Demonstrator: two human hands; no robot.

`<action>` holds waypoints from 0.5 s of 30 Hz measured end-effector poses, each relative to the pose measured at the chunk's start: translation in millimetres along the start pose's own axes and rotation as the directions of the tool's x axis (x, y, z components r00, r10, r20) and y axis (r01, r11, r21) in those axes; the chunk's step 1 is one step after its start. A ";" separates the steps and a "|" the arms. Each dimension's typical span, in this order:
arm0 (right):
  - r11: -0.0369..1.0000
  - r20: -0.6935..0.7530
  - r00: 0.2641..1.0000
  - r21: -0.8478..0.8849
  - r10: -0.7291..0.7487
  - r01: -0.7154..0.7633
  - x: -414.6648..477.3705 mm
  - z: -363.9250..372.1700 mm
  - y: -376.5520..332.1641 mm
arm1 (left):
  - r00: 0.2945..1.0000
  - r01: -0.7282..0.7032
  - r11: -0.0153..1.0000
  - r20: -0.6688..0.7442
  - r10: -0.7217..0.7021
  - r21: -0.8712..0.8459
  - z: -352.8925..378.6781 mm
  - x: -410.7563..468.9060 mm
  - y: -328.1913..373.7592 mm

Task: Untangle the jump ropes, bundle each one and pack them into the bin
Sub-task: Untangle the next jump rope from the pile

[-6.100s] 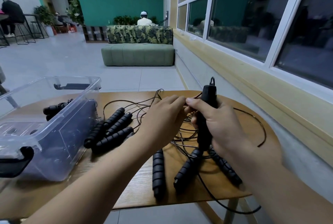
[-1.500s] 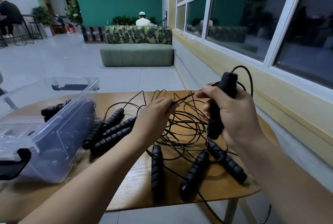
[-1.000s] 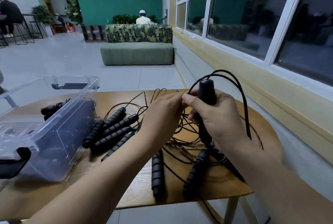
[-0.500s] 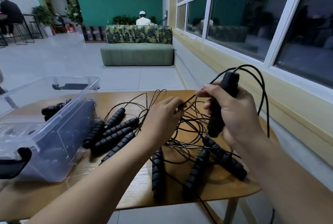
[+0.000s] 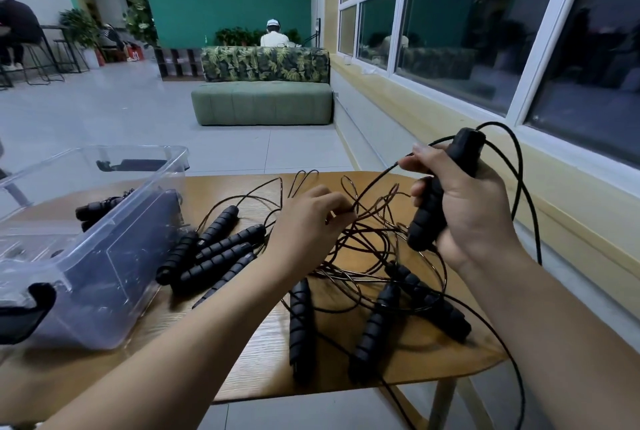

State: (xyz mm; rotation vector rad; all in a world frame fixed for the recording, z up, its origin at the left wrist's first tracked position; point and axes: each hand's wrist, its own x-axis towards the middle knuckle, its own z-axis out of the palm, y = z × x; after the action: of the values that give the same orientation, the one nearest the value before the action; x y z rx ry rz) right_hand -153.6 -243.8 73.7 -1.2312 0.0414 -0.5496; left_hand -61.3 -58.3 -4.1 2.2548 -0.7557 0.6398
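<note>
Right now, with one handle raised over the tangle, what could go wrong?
Pulling the handle in the right hand higher could cinch the tangle that the left hand pinches. That pull might also drag the loose handles off the near edge of the table.

A single head-worn wide-angle camera looks forward and down, close over the rounded light wooden table (image 5: 263,360), facing a distant green upholstered sofa (image 5: 261,105).
</note>
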 end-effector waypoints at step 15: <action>0.903 0.177 0.984 -0.425 0.018 0.060 2.4 6.9 39.2 | 0.994 -0.075 0.991 0.093 0.065 0.110 0.3 -1.8 15.2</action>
State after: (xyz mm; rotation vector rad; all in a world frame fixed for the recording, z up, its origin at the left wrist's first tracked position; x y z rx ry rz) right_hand -134.5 -230.0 41.5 -1.7114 -0.0018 -0.4597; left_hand -72.6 -67.2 1.2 2.3824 -0.8648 0.6331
